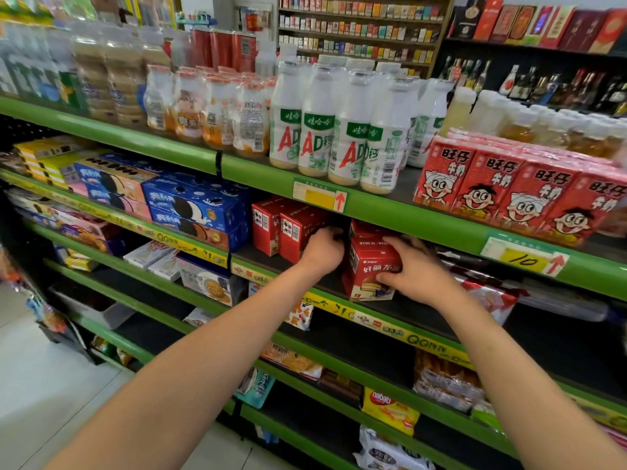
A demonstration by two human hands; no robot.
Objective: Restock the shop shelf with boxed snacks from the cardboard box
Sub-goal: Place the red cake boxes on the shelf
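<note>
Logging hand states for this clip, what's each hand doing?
Left hand: grips a red snack box.
Right hand: grips the front red box.

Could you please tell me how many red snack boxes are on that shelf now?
4 visible: two side by side at left, two stacked at right, upper, lower. More may be hidden behind.

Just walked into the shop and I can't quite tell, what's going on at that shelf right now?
A person is restocking the shelf with red snack boxes. Their right hand grips a red box standing at the front edge, with another stacked on top behind it. Their left hand reaches in against the row of red boxes already standing beside the blue biscuit boxes. The cardboard box isn't in view.
</note>
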